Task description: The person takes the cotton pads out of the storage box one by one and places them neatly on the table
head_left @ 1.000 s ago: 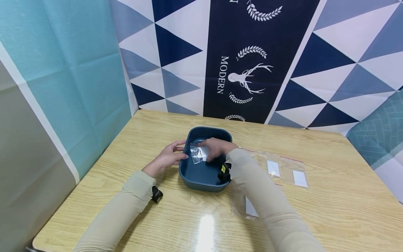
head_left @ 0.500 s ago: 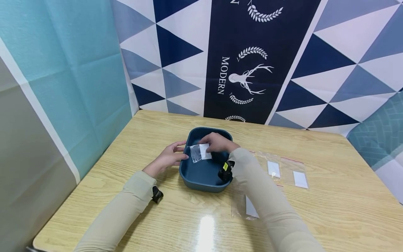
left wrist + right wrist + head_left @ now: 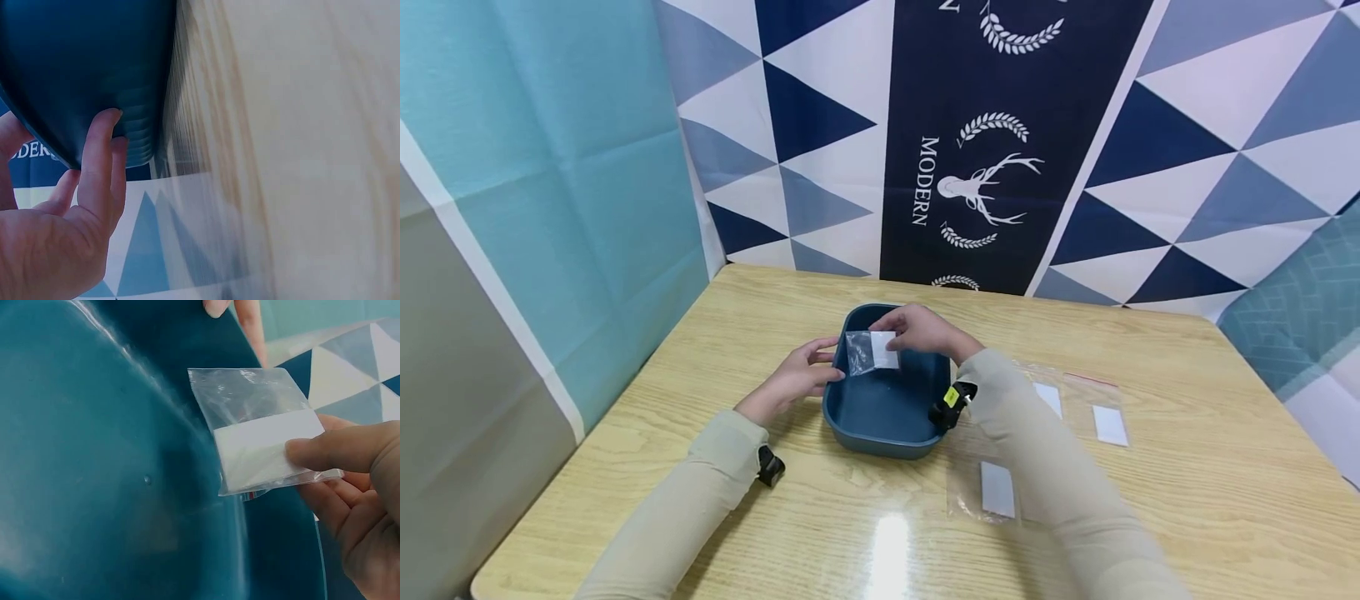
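A dark blue plastic basin (image 3: 883, 417) with rounded corners stands on the table. At its left side my left hand (image 3: 793, 379) grips the wall, fingers on the outside (image 3: 94, 169) and the thumb tip over the rim in the right wrist view. My right hand (image 3: 925, 330) is over the basin's far part. It pinches a small clear zip bag (image 3: 250, 400) with a white rectangular piece (image 3: 265, 447) in it, thumb on top and fingers beneath. A bit of red strip shows under the bag's edge.
To the basin's right, several clear zip bags with white pieces lie on the wooden table (image 3: 1180, 500): one near the front (image 3: 997, 490), one at the right (image 3: 1109, 425). Another bag (image 3: 1048, 398) is partly behind the right sleeve. Patterned cloth (image 3: 820, 125) hangs behind.
My right hand has lifted the small zip bag up and slightly away from me, and the bag has turned flatter. My left hand has kept its place on the basin.
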Demonstrator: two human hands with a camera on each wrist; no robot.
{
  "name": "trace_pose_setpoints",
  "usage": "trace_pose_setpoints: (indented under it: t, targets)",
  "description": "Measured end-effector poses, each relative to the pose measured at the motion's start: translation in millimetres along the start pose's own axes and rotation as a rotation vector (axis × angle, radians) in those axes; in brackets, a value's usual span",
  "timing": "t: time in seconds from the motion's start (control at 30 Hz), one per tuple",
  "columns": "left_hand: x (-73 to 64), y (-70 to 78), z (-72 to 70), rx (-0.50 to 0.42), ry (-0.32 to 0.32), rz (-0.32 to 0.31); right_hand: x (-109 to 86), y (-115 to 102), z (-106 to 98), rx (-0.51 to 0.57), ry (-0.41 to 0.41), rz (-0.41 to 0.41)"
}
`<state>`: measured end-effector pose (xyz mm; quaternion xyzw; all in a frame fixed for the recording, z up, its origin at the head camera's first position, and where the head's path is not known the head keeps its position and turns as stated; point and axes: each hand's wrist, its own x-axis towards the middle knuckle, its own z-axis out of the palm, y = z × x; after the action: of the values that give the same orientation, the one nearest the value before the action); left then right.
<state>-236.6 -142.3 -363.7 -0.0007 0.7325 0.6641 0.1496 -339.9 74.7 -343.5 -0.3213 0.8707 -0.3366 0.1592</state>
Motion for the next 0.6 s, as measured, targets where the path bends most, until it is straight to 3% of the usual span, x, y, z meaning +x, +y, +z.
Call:
trace_pose_setpoints:
  t: [0.3, 0.6]
  targets:
    - [0.2, 1.2, 2.4, -0.002, -0.001, 0.001, -27.1, 0.6, -11.6, 0.092, 0.07, -0.066]
    - [19.4, -23.0, -4.0, -0.012, -0.008, 0.023, -63.0, -2.1, -12.6, 0.114, 0.147, -0.031]
